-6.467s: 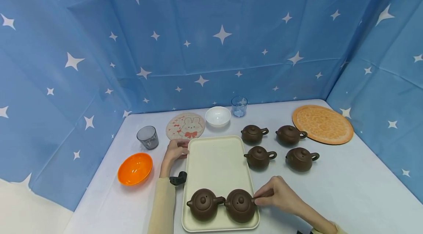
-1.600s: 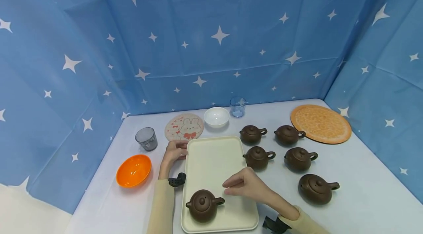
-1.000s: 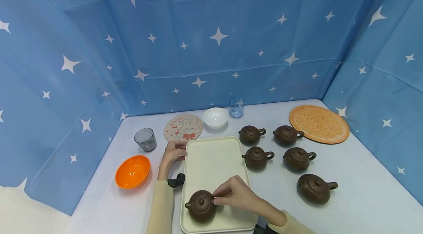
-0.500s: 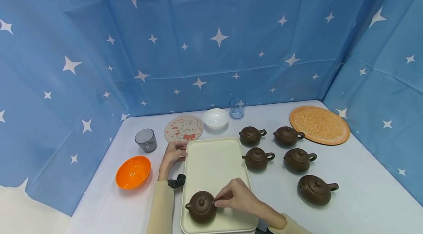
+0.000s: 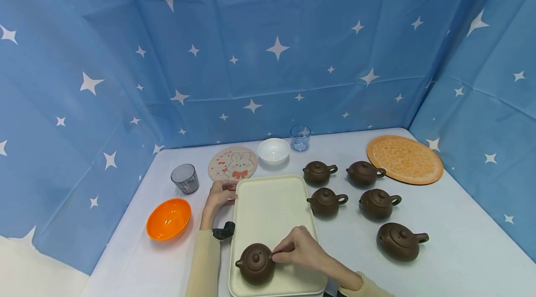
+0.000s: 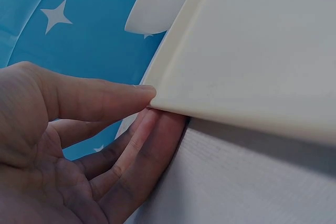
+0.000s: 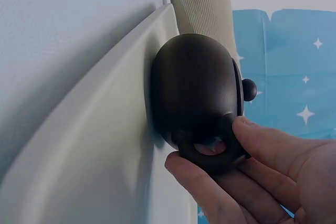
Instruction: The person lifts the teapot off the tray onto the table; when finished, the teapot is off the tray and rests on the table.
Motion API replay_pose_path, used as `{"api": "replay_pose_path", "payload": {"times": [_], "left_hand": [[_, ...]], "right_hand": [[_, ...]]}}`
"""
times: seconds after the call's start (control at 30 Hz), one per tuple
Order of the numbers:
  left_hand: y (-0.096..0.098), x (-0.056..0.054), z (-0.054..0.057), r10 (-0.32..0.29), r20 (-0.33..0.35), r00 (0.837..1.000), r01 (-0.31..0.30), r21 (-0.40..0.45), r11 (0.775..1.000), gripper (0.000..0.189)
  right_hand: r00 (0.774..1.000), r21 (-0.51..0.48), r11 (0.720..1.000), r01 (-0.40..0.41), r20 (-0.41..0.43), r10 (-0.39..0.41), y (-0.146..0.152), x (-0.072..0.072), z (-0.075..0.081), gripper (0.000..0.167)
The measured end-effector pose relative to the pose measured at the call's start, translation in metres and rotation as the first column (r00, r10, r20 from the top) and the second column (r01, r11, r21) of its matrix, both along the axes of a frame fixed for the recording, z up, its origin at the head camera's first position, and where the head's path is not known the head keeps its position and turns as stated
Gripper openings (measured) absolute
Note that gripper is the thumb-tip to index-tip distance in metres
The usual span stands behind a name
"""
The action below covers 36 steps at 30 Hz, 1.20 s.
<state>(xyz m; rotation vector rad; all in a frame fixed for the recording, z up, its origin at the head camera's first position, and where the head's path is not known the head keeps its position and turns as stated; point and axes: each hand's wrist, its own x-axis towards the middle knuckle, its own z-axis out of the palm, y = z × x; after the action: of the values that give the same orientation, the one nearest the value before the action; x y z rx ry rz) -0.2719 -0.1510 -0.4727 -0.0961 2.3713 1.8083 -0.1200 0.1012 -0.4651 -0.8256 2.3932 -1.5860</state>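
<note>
A dark brown teapot (image 5: 256, 264) stands upright at the near left of the cream rectangular tray (image 5: 272, 208), spout to the left. My right hand (image 5: 302, 251) pinches its loop handle (image 7: 210, 158) between thumb and fingers, as the right wrist view shows. The pot's base sits right at the tray's surface. At the tray's left side, towards the far corner, my left hand (image 5: 217, 198) grips the rim; in the left wrist view the thumb (image 6: 100, 98) presses on top and the fingertips go underneath.
Right of the tray stand several more brown teapots (image 5: 399, 242), near a round orange mat (image 5: 405, 159). Left are an orange bowl (image 5: 169, 219) and a grey glass (image 5: 185, 178). Behind lie a bunny mat (image 5: 232, 163), white bowl (image 5: 274, 151) and blue glass (image 5: 300, 138).
The second teapot has left the tray and now stands on the table at right. My right hand has moved left onto the remaining teapot's handle. My left hand keeps its place.
</note>
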Motion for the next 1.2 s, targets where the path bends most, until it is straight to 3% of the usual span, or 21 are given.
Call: {"api": "replay_pose_path", "payload": {"times": [0.07, 0.53, 0.8, 0.97, 1.2], "left_hand": [[-0.001, -0.004, -0.009, 0.017, -0.008, 1.000, -0.017, -0.004, 1.000, 0.046], [-0.001, -0.003, -0.007, 0.009, -0.006, 1.000, -0.008, 0.002, 1.000, 0.047], [-0.001, -0.003, -0.008, 0.015, -0.005, 1.000, -0.016, -0.010, 1.000, 0.046], [-0.001, -0.004, -0.008, 0.016, -0.019, 1.000, -0.016, 0.000, 1.000, 0.046], [-0.001, -0.003, -0.007, 0.011, 0.005, 1.000, -0.011, -0.004, 1.000, 0.046]], "right_hand": [[1.000, -0.007, 1.000, -0.003, 0.000, 0.003, 0.001, -0.001, 0.001, 0.009], [0.994, -0.038, 0.999, -0.019, 0.108, 0.023, 0.023, -0.012, 0.021, 0.012], [0.993, 0.016, 1.000, 0.009, 0.114, -0.011, 0.063, -0.017, 0.038, 0.014], [0.995, 0.031, 0.999, 0.024, 0.093, -0.027, 0.095, -0.018, 0.041, 0.017], [0.985, 0.113, 0.990, 0.084, 0.139, -0.100, 0.135, -0.013, 0.045, 0.018]]}}
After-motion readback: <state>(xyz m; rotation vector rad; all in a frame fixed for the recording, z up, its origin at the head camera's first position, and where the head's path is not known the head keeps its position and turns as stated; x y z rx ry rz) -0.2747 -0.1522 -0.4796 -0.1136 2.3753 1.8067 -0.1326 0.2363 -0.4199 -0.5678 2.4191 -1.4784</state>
